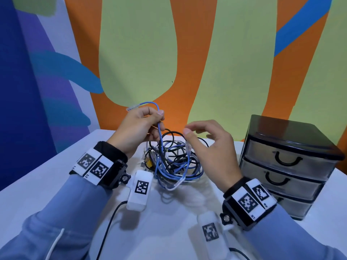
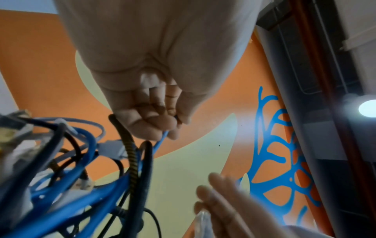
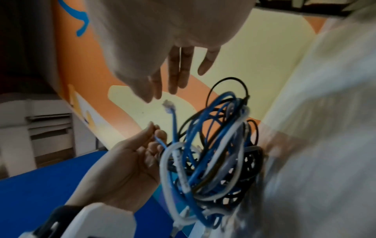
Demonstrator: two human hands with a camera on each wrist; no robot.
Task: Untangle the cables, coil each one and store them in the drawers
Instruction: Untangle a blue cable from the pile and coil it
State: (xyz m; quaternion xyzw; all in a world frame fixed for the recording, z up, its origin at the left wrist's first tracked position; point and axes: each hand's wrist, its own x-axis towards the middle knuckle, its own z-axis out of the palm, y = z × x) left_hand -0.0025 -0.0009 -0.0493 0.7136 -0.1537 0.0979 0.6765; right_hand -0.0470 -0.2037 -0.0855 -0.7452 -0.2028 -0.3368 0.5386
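A tangle of blue, white and black cables lies on the white table. My left hand pinches one blue cable and lifts it above the pile; its clear plug sticks out past my knuckles. In the left wrist view the fingers curl round that blue cable. My right hand hovers over the tangle with fingers relaxed and apart, holding nothing. A second clear plug stands just under its thumb, and in the right wrist view this plug sits below the straight fingers.
A black three-drawer unit with translucent drawers, all closed, stands at the right of the table, close to my right wrist. A painted wall rises right behind the table. The table's left edge runs diagonally beside my left forearm.
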